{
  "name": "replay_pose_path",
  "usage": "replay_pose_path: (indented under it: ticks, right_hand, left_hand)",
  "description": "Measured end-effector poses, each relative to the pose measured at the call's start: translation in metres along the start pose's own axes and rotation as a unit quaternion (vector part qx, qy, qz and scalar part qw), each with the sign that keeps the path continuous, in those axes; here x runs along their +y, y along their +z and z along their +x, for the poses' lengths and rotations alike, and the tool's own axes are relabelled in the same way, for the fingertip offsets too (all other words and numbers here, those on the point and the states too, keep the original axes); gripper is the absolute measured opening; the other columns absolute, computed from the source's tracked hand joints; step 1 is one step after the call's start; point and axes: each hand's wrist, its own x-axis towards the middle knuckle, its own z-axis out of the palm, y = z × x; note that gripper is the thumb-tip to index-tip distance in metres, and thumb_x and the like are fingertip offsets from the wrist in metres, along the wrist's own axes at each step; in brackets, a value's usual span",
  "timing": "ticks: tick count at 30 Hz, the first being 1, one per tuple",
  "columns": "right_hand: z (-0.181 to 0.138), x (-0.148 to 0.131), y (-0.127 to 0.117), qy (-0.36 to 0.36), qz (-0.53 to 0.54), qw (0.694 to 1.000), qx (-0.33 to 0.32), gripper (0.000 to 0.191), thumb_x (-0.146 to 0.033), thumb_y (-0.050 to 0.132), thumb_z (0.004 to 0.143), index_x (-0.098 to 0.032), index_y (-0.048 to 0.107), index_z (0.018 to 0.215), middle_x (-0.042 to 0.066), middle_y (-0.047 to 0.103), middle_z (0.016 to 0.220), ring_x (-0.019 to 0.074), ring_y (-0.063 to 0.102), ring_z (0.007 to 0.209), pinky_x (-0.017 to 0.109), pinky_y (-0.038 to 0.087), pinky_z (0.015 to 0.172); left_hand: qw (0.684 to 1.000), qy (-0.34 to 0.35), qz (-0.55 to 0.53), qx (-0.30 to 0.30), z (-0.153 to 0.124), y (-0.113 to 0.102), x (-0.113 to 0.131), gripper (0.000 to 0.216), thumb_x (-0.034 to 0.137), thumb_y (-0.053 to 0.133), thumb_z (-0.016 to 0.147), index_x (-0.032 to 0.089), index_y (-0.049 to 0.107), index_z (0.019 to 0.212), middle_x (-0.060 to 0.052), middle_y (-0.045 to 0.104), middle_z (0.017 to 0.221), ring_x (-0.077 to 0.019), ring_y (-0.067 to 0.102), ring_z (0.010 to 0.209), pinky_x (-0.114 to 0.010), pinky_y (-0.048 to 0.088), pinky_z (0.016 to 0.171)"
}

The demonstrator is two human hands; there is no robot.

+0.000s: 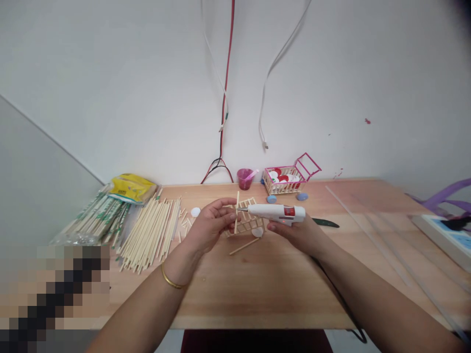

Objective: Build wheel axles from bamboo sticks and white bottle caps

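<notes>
My right hand (292,234) is wrapped round a white hot glue gun (270,212), its nozzle pointing left. In my left hand (212,220) a short wooden stick (237,198) is pinched upright, and the nozzle tip meets it or is very close; I cannot tell which. Behind both hands is a lattice frame of wooden sticks (252,226), partly covered by the gun and fingers. A whitish disc (257,232) sits by the frame's near right corner. One loose stick (244,246) lies in front of it.
A small stick cart (285,186) with pink trim holds red and white discs, beside a pink cup (245,179). Many sticks (150,233) and a yellow packet (132,188) are at left. A green blade-like thing (326,223) and clear rods (371,240) are at right. The gun's black cord (336,291) trails off the front edge.
</notes>
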Motion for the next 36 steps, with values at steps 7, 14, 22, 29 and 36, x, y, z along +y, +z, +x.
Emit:
replay_pose_path:
  ticks: [7,14,22,29,36]
  right_hand:
    - [-0.001,-0.001,-0.001,0.010,-0.009,1.000,0.018,0.029,-0.046,0.067,0.071,-0.019,0.062,0.077,0.003,0.065,0.070,0.0201,0.060,0.068,0.031,0.048,0.060]
    - [-0.004,-0.005,-0.002,-0.004,0.003,1.000,0.016,0.026,-0.044,0.066,0.072,-0.019,0.061,0.075,0.003,0.064,0.070,0.0203,0.060,0.068,0.031,0.048,0.061]
    - [-0.005,-0.007,0.007,-0.008,0.026,0.999,-0.045,0.024,-0.041,0.067,0.072,-0.019,0.061,0.080,0.001,0.062,0.070,0.0173,0.057,0.066,0.027,0.046,0.058]
    - [-0.004,-0.006,0.006,-0.015,0.025,0.998,-0.053,0.025,-0.041,0.067,0.073,-0.019,0.062,0.082,0.002,0.065,0.073,0.0181,0.058,0.068,0.027,0.046,0.059]
    - [-0.005,-0.006,0.007,-0.013,0.023,0.998,-0.057,0.023,-0.040,0.067,0.073,-0.019,0.063,0.082,0.002,0.065,0.072,0.0179,0.058,0.067,0.027,0.046,0.058]
  left_hand:
    - [1.000,0.019,0.000,0.022,0.000,-0.001,0.002,0.042,0.021,0.078,0.066,0.013,0.059,0.103,-0.001,0.065,0.065,-0.0068,0.054,0.049,-0.019,0.042,0.050]
    - [0.996,0.042,-0.020,0.082,0.003,-0.002,0.001,0.035,0.022,0.081,0.062,0.011,0.063,0.090,-0.002,0.067,0.067,-0.0074,0.055,0.051,-0.019,0.044,0.050]
    - [0.993,0.052,-0.032,0.098,0.004,-0.001,0.002,0.032,0.021,0.080,0.062,0.011,0.061,0.086,-0.001,0.065,0.065,-0.0069,0.055,0.051,-0.018,0.044,0.050]
    - [0.994,0.056,-0.028,0.091,0.003,-0.001,0.002,0.033,0.021,0.079,0.063,0.012,0.061,0.088,-0.001,0.065,0.066,-0.0070,0.055,0.051,-0.019,0.044,0.049]
    - [0.993,0.051,-0.033,0.097,0.003,-0.001,0.003,0.033,0.021,0.079,0.062,0.012,0.060,0.088,0.000,0.065,0.065,-0.0066,0.055,0.051,-0.018,0.044,0.049]
